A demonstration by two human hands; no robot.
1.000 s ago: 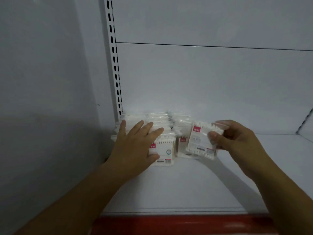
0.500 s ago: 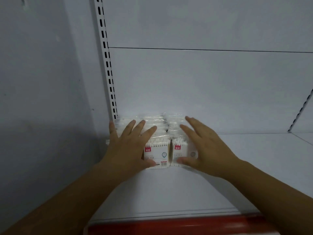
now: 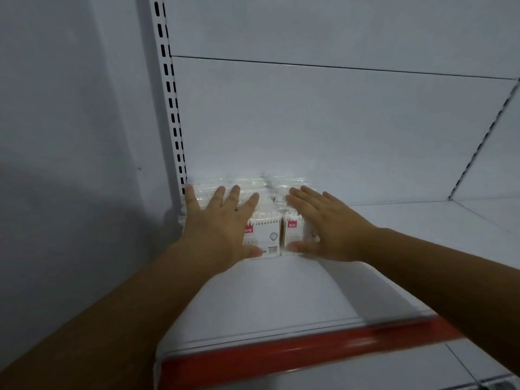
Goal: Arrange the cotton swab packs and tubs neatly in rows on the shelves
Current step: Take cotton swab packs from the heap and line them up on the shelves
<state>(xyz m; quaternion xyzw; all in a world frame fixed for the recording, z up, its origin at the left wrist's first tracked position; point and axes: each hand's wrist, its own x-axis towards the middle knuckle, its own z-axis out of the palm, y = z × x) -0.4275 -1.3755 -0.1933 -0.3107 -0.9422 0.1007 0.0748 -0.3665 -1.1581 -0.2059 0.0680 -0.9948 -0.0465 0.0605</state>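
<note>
cotton swab packs [image 3: 266, 235]: two rows on shelf [image 3: 281, 294] | left hand [image 3: 219, 228], right hand [image 3: 333, 229]: flat on packs, fingers straight

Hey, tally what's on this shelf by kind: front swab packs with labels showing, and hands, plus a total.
Front packs with labels showing: 2 (left front pack, right front pack)
Hands: 2 (left hand, right hand)
Total: 4; packs behind too blurred to count
</note>
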